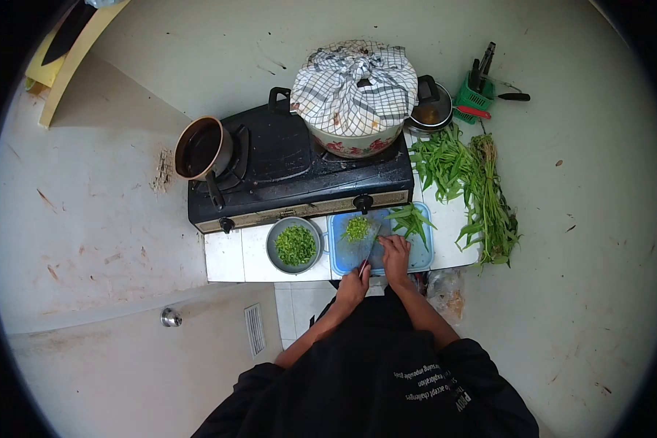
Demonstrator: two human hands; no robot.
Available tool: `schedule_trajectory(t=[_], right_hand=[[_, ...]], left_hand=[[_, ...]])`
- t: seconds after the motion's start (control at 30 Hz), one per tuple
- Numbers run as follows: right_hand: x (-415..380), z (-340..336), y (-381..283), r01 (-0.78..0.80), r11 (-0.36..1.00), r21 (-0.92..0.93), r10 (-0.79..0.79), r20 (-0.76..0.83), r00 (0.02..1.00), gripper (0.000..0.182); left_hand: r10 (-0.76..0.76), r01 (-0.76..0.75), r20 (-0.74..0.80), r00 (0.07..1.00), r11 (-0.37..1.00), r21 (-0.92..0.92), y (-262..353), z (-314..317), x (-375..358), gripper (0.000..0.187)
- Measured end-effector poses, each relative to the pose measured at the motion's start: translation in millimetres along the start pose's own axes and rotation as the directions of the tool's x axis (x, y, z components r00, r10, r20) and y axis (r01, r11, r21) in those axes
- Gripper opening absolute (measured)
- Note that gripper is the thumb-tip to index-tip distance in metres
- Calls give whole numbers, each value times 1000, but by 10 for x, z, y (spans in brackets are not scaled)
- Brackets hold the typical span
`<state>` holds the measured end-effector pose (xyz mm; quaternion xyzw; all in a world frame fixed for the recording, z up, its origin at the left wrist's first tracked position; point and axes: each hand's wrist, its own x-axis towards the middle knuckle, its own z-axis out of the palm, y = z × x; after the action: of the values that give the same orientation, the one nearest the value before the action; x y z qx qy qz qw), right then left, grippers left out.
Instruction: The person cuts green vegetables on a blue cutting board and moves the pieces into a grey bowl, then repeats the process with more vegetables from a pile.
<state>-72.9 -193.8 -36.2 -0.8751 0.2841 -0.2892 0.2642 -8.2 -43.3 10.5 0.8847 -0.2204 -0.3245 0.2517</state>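
Observation:
My left hand (352,287) is wrapped round the handle of a kitchen knife (371,246), its blade slanting up and right over a blue-rimmed cutting board (333,252). Beside the blade, my right hand (396,257) is closed, fingers bent and pressed down at the leafy greens (411,220), which look like water spinach. My fingers hide part of what they grip. A small heap of chopped greens (355,228) lies on the board's upper left. Left of the board, a grey pan (271,257) holds more chopped green pieces (295,245).
Behind the board stands a black gas stove (277,150) bearing a cloth-covered pot (354,144) and a saucepan (226,150). At right lie a bundle of greens (493,204), a small pan (431,113) and a green utensil basket (474,98). A plastic bag (445,296) hangs below the counter.

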Motion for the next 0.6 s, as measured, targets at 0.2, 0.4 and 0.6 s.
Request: schedule_trajectory(t=[0.2,0.4,0.6], right_hand=[[56,1,-26,-11,1000,12,11,14,1000,30],[55,-18,-13,-8,1000,9,8,31,999,32],[71,-63,-25,-12,1000,16,11,46,999,32]], left_hand=[[50,-49,-57,997,999,18,5,42,55,56],[40,-38,-117,992,999,21,-28,29,0,53],[26,-31,-60,998,997,-74,-29,43,-5,53]])
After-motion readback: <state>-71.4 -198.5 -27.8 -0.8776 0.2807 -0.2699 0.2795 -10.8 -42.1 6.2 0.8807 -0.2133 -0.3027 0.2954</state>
